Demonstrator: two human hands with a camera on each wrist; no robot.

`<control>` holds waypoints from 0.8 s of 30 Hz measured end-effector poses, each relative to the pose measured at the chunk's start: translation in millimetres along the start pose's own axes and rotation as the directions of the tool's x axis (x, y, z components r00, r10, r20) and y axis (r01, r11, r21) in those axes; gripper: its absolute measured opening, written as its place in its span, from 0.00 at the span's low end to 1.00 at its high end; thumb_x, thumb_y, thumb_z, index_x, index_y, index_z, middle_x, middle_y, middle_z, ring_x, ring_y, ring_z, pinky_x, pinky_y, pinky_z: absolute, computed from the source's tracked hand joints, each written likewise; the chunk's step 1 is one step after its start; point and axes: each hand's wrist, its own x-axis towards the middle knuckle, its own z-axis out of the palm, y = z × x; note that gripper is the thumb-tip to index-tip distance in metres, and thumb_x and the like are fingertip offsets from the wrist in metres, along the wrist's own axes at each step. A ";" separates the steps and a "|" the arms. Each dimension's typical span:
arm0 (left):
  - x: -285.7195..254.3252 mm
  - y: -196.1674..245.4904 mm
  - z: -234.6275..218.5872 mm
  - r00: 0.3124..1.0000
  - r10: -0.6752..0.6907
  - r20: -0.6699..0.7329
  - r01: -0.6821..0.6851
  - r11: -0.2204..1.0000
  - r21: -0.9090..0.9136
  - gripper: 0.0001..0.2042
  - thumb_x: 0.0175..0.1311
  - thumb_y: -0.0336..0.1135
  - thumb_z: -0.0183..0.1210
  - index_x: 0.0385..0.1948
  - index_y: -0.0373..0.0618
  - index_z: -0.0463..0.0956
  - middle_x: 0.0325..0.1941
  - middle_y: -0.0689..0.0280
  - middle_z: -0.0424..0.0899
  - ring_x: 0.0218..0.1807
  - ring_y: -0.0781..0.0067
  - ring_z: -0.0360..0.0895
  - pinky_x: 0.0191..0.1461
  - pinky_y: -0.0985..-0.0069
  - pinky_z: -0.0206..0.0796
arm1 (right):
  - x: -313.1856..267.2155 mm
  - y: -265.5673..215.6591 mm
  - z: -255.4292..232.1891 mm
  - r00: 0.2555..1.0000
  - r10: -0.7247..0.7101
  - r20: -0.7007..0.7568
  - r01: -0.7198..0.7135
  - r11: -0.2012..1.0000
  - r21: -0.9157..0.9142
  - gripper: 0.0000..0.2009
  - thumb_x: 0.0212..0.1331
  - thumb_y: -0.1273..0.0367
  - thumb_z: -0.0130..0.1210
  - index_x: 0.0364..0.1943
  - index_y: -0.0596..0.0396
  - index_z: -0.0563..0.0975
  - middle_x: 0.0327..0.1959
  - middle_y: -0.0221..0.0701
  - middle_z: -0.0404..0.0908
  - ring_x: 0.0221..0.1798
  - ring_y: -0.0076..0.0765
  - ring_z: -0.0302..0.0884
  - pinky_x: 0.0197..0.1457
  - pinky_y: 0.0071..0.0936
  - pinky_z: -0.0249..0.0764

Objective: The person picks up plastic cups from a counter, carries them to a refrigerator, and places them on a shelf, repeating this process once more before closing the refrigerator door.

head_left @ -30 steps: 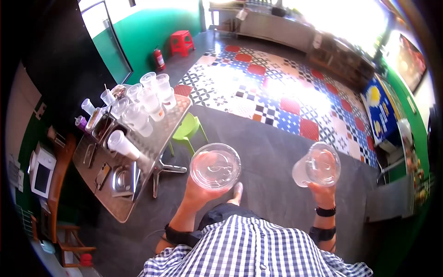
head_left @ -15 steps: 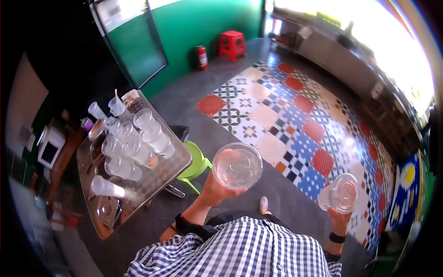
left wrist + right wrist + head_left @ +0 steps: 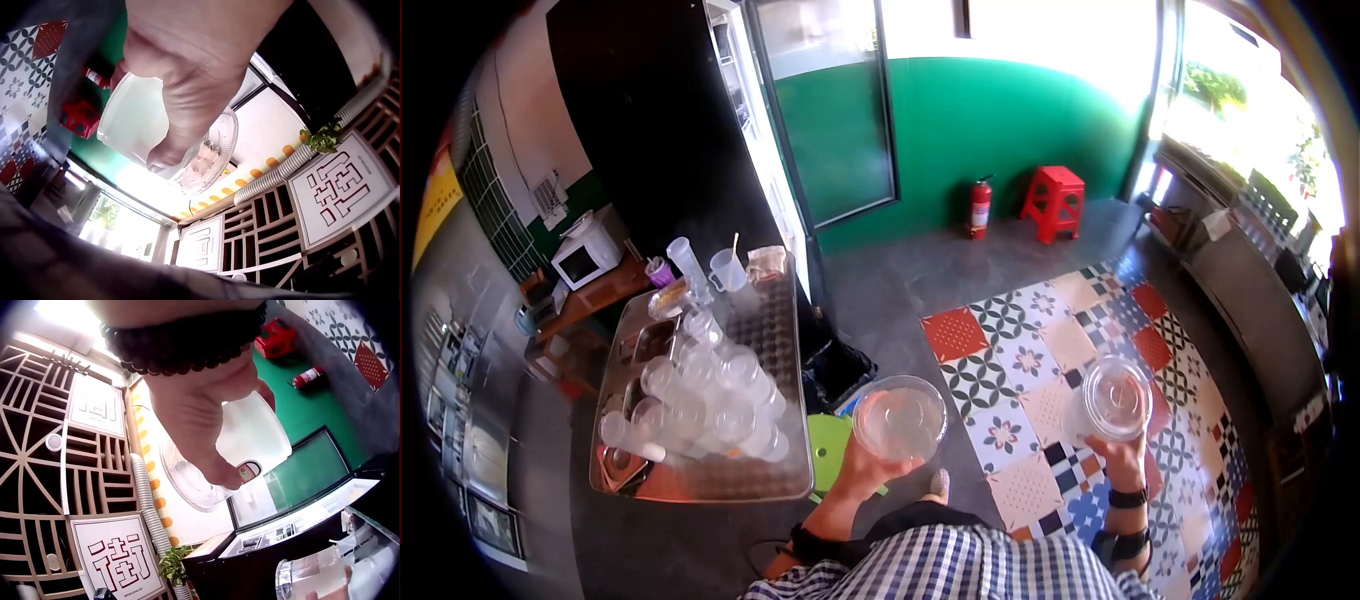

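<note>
My left hand (image 3: pixel 868 470) grips a translucent lidded cup (image 3: pixel 900 418), held upright in front of my body. In the left wrist view its fingers and thumb wrap round the cup (image 3: pixel 134 115) just below the clear lid (image 3: pixel 215 153). My right hand (image 3: pixel 1122 458) holds another cup, its clear lid (image 3: pixel 1117 398) facing up in the head view. The right wrist view shows thumb and fingers round this cup (image 3: pixel 250 434), beside a small label. The two cups are well apart.
At left, a metal-topped table (image 3: pixel 775 487) bears several lidded cups, jugs and trays. A green stool (image 3: pixel 828 450) and black bin (image 3: pixel 840 370) stand beside it. Farther off are a fire extinguisher (image 3: pixel 980 208), a red stool (image 3: pixel 1055 203) and a counter (image 3: pixel 1250 310).
The head view has turned left, bringing the table, green wall and glass door further into sight. Both hands keep hold of their cups.
</note>
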 end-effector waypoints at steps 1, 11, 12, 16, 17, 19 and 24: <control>24.1 2.6 1.1 0.999 0.042 -0.005 -0.042 0.999 0.003 0.45 0.31 0.20 0.66 0.58 0.40 0.48 0.55 0.60 0.59 0.58 0.67 0.59 0.53 0.69 0.67 | 34.0 -1.5 12.6 0.997 -0.067 0.029 0.067 0.998 -0.017 0.45 0.27 0.70 0.70 0.57 0.56 0.56 0.51 0.32 0.65 0.52 0.30 0.66 0.54 0.31 0.66; 262.7 16.6 -34.5 0.955 0.266 -0.131 -0.232 0.946 0.226 0.44 0.31 0.22 0.67 0.57 0.42 0.50 0.54 0.61 0.60 0.57 0.67 0.60 0.52 0.70 0.67 | 355.4 16.8 83.4 0.933 -0.163 0.322 0.191 0.980 -0.057 0.37 0.28 0.71 0.66 0.51 0.59 0.63 0.46 0.32 0.70 0.49 0.31 0.68 0.54 0.30 0.65; 282.2 17.9 -40.1 0.941 0.298 -0.160 -0.254 0.935 0.249 0.44 0.31 0.22 0.67 0.57 0.43 0.50 0.55 0.61 0.60 0.58 0.67 0.60 0.53 0.69 0.66 | 385.9 22.8 93.8 0.917 -0.193 0.349 0.213 0.977 -0.019 0.37 0.28 0.71 0.66 0.51 0.60 0.63 0.46 0.32 0.70 0.49 0.31 0.68 0.55 0.30 0.65; 358.9 10.1 -62.5 0.872 0.405 -0.276 -0.307 0.890 0.337 0.44 0.31 0.25 0.68 0.57 0.44 0.50 0.55 0.61 0.60 0.59 0.65 0.58 0.58 0.65 0.60 | 517.7 28.7 141.7 0.826 -0.144 0.545 0.069 0.986 0.155 0.44 0.26 0.71 0.68 0.56 0.57 0.57 0.50 0.32 0.65 0.53 0.32 0.63 0.57 0.32 0.62; 376.6 13.4 -59.3 0.847 0.416 -0.332 -0.312 0.893 0.324 0.44 0.31 0.25 0.68 0.57 0.44 0.50 0.56 0.61 0.60 0.58 0.65 0.59 0.59 0.65 0.59 | 547.4 25.6 156.2 0.793 -0.113 0.598 0.008 0.984 0.176 0.46 0.25 0.71 0.69 0.56 0.56 0.55 0.51 0.32 0.64 0.54 0.32 0.62 0.57 0.32 0.61; 407.3 25.2 -48.4 0.762 0.493 -0.420 -0.301 0.844 0.444 0.39 0.32 0.24 0.65 0.55 0.41 0.57 0.53 0.62 0.66 0.54 0.67 0.65 0.58 0.68 0.59 | 611.8 40.1 189.1 0.682 -0.163 0.713 -0.026 0.969 0.246 0.46 0.25 0.74 0.68 0.57 0.56 0.54 0.52 0.32 0.63 0.57 0.32 0.59 0.59 0.32 0.59; 461.5 37.0 -56.4 0.607 0.498 -0.619 -0.204 0.851 0.484 0.41 0.31 0.23 0.67 0.55 0.40 0.55 0.53 0.60 0.64 0.55 0.66 0.64 0.58 0.66 0.60 | 729.9 37.0 309.8 0.439 -0.205 0.875 -0.119 0.952 0.283 0.46 0.26 0.74 0.68 0.57 0.56 0.55 0.53 0.32 0.62 0.58 0.32 0.58 0.61 0.32 0.56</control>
